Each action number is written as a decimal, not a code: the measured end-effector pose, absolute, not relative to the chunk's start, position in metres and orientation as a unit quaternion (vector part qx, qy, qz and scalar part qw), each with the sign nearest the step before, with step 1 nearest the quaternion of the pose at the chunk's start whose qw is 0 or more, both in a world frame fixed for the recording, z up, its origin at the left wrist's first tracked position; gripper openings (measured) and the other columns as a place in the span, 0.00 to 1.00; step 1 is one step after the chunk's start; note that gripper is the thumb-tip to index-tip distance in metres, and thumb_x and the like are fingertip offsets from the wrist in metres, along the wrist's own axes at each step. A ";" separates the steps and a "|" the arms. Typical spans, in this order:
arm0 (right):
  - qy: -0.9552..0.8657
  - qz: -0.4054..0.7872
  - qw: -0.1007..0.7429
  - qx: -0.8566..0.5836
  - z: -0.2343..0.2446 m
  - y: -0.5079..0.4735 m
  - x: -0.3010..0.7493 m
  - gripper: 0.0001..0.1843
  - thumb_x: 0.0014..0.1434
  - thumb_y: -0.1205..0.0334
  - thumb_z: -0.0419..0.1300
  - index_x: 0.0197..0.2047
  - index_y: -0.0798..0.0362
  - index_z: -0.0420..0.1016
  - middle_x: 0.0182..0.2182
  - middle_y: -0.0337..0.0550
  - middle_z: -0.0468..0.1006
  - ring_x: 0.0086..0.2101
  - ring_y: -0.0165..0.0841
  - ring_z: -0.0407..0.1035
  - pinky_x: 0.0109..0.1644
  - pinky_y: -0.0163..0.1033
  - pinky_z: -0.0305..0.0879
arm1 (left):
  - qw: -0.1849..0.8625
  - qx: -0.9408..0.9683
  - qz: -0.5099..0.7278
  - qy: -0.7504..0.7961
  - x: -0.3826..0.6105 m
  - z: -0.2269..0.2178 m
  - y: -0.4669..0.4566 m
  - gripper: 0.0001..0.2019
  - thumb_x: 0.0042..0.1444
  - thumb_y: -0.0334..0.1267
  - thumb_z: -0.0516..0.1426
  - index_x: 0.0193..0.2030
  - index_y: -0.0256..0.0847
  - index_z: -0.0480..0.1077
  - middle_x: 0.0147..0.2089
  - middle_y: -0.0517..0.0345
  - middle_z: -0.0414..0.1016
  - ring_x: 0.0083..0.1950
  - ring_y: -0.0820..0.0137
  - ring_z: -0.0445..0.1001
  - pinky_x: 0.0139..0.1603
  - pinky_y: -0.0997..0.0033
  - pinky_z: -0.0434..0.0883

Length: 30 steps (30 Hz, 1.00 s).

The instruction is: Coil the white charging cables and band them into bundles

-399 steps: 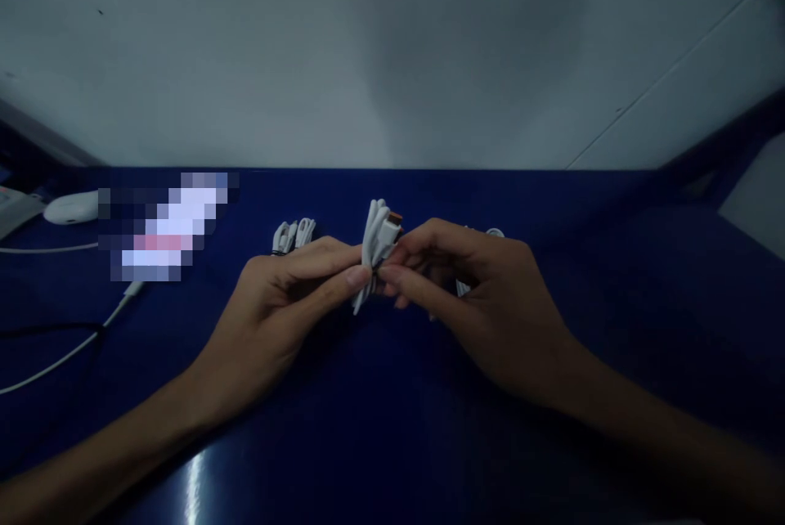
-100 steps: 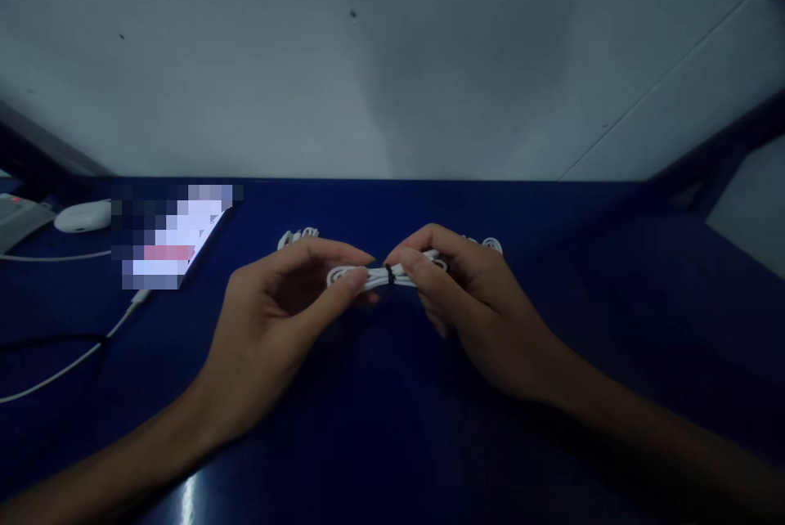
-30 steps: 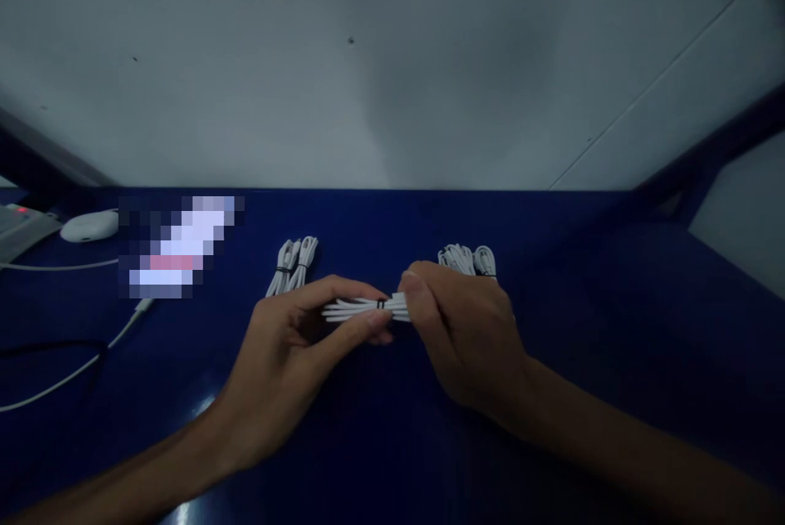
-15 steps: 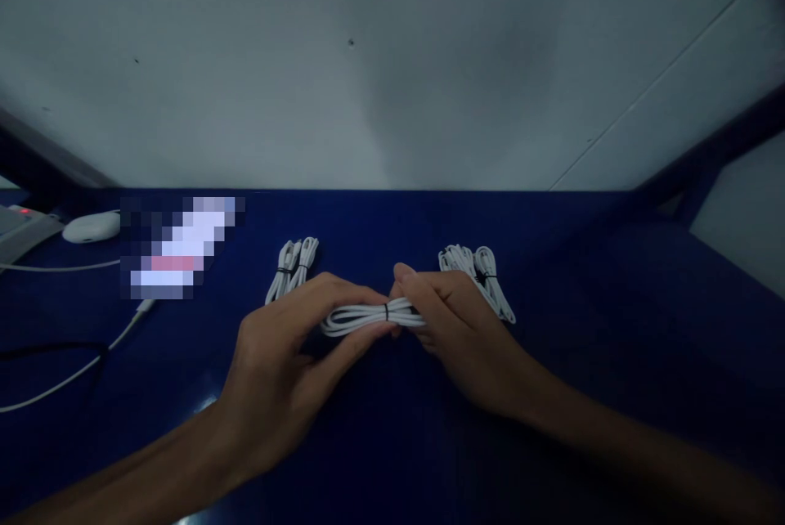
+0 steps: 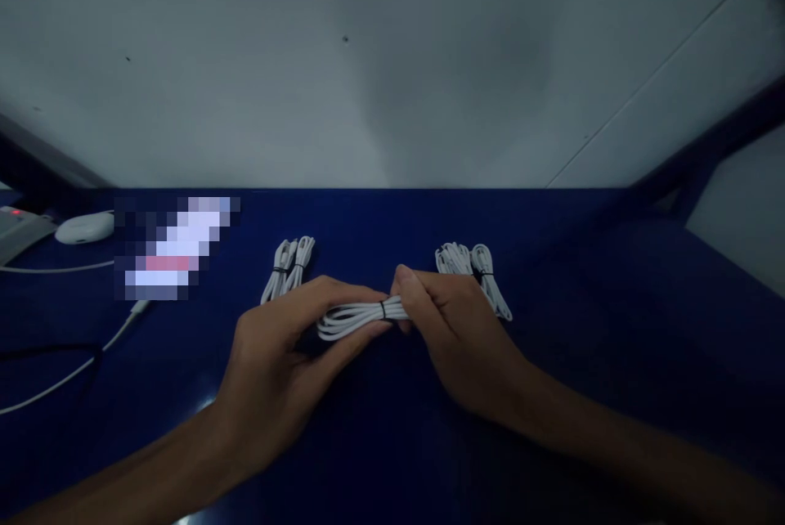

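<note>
White cable bundle [image 5: 349, 320] is pinched mid-length by the left hand [image 5: 279, 361]; the right hand [image 5: 463, 337] seems closed round one end, hidden from view.

- Lighting dim throughout.
- Wall [image 5: 202, 116]: broad soft shadow beyond the right hand [image 5: 457, 337].
- Tabletop [image 5: 368, 451]: glare beside the left forearm [image 5: 153, 464].
- Bright screen [image 5: 184, 239], left of the left hand [image 5: 282, 361]: pixelated.
</note>
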State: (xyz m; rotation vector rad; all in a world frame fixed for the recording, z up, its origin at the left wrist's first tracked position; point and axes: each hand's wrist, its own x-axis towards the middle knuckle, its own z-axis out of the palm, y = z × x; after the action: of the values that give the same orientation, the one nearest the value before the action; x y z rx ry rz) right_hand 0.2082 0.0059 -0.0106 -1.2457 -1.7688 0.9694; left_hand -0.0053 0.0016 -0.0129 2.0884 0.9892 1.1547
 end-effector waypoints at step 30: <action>-0.661 0.416 0.381 -0.495 -0.008 0.004 0.210 0.28 0.85 0.52 0.51 0.29 0.48 0.63 0.24 0.32 0.64 0.25 0.30 0.58 0.30 0.40 0.55 | 0.293 0.750 0.428 0.410 -0.003 -0.013 0.006 0.10 0.69 0.34 0.74 0.52 0.56 0.87 0.44 0.70 0.91 0.39 0.74 0.87 0.42 0.80 0.83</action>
State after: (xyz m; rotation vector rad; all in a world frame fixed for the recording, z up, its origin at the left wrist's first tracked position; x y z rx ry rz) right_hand 0.2096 0.0045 -0.0081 -1.2640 -1.6865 1.0605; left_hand -0.0029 0.0055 -0.0128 1.9980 1.0928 1.1399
